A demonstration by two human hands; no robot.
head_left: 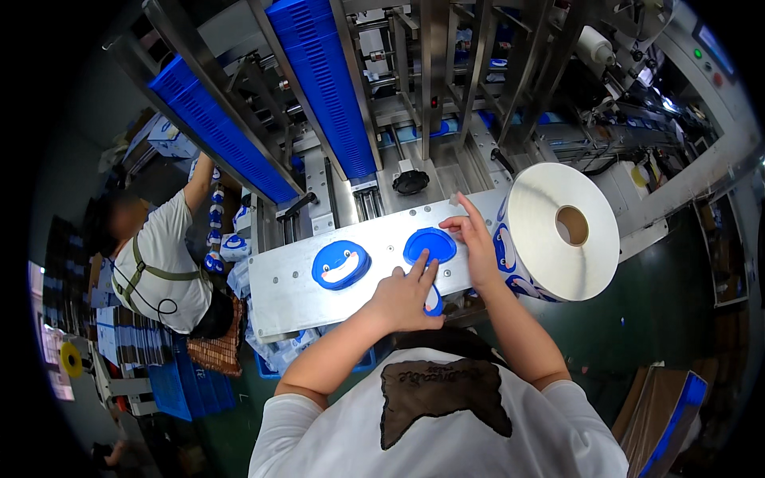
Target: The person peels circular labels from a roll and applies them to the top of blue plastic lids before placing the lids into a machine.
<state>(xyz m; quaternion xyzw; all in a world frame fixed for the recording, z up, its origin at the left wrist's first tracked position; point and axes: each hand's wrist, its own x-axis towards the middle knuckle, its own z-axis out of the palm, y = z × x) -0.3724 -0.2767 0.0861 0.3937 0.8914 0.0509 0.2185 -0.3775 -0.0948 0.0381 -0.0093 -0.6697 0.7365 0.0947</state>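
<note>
A plain blue oval lid (430,244) lies on the metal plate (295,307) in front of me. My left hand (408,296) presses two stretched fingers on its near edge. Below those fingers, a blue sticker with a white patch (433,303) sticks out from the same hand, partly covered by it. At the lid's right side is my right hand (475,243), its fingers apart, some near the lid's rim. A small pale scrap (455,199) shows by its raised fingertip. To the left lies another blue lid with a smiling cartoon face (340,264).
A big roll of labels (606,231) stands at the plate's right end. Tall stacks of blue lids (327,88) rise between metal rails behind the plate, near a black knob (410,182). At left, another person (163,271) reaches toward the machine. A blue crate (187,382) stands beyond.
</note>
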